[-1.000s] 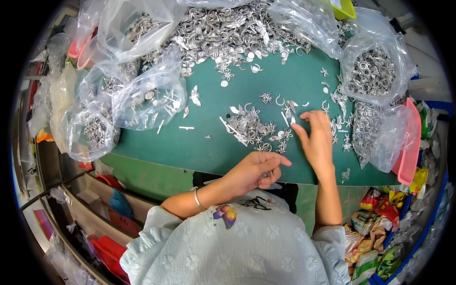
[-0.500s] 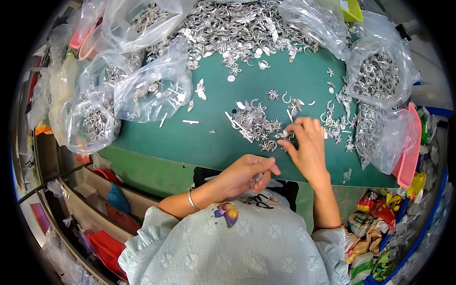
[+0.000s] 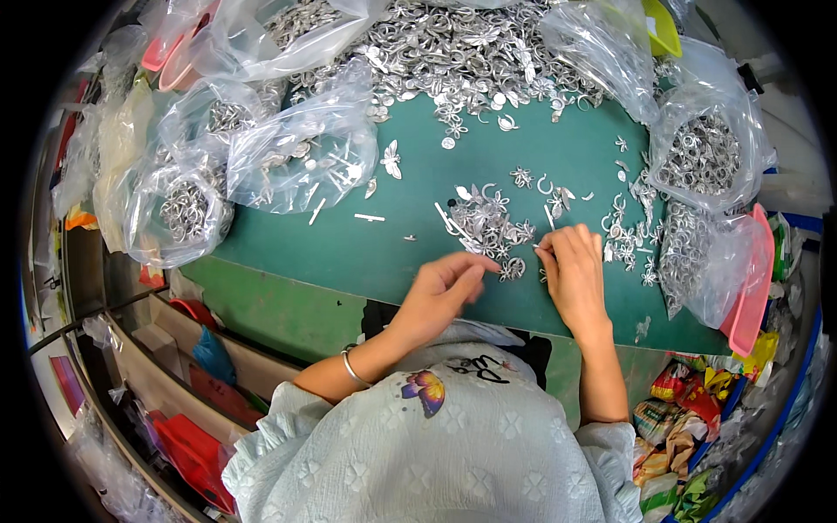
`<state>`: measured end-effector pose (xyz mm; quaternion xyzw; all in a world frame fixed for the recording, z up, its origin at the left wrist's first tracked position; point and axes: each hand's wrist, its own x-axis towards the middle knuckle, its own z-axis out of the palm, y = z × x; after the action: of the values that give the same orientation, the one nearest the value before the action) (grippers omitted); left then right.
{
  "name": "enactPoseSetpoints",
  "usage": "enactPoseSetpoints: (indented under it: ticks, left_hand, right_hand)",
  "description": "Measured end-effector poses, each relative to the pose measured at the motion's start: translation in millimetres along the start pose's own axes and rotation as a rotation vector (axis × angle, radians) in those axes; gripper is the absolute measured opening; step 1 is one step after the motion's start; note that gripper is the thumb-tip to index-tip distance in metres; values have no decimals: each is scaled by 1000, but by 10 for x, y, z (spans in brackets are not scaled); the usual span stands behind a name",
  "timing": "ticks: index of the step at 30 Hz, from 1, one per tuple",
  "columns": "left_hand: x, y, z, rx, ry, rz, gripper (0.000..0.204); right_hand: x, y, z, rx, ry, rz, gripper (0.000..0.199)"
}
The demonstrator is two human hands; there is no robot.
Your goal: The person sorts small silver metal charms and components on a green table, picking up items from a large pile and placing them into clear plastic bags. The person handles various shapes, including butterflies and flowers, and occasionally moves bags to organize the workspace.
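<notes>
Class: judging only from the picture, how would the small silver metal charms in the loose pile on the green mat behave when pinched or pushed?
The small silver charms look flat and shiny, so probably stiff and slippery, sliding rather than rolling on the green mat. Their loops and petals interlock in the pile, so several may lift together. The right hand uses fingertips, suggesting light weight.

Bright, even overhead light; soft shadows, perhaps slight glare; fisheye bends and darkens the edges.

clear plastic bags (image 3: 296,157) left, (image 3: 711,157) right | colourful wrappers (image 3: 689,401) lower right
</notes>
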<state>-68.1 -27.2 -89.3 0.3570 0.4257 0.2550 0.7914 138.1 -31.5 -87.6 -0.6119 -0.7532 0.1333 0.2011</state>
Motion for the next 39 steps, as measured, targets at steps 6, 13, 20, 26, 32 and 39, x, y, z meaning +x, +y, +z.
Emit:
enactPoseSetpoints:
  ticks: [6,13,20,26,32,39]
  left_hand:
    - [327,214,-69,1112,399,635,24]
    - [417,144,-250,958,413,683,20]
    - [382,182,-184,1139,377,663,20]
    - [416,160,-312,830,455,607,23]
    - [272,277,-370,942,415,578,29]
    - [64,220,-298,1109,397,443,29]
  right_hand:
    - [24,-30,-126,966,44,340,10]
    - [134,71,-50,1661,-66,402,13]
    - [223,-135,155,84,42,40,18]
    - [162,38,-68,173,-33,266,13]
    - [192,3,-141,-26,89,225,15]
    - [257,-67,86,-16,-42,-33,15]
